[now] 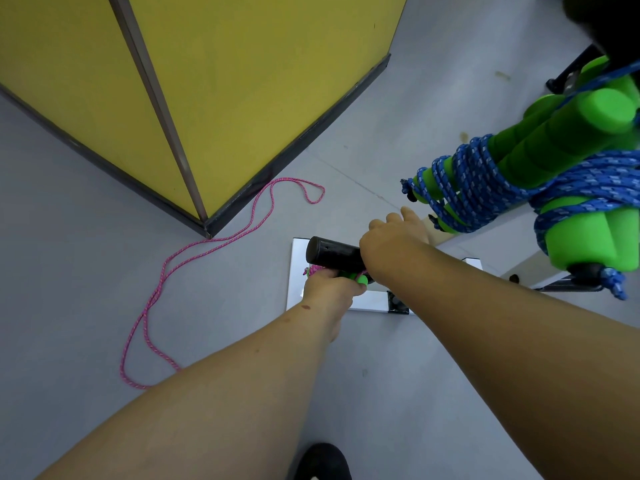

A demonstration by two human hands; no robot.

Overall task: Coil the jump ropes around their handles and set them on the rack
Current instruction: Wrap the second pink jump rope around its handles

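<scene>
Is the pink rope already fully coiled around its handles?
No, most of the pink rope lies in loose loops on the grey floor, trailing from the handles that the left hand grips.

The left hand [329, 292] hides most of the green handles [360, 279]; the frame's right edge cuts the rack [568, 284]; the pink rope [162, 289] vanishes behind the forearm.

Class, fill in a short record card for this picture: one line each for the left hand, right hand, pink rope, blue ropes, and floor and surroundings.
left hand: the left hand grips the green handle with pink rope wound by it
right hand: the right hand holds the black handle
pink rope: the pink rope mostly trails loose over the grey floor
blue ropes: the blue ropes are coiled round green foam handles on the rack, at right
surroundings: yellow wall; black shoe at bottom
</scene>
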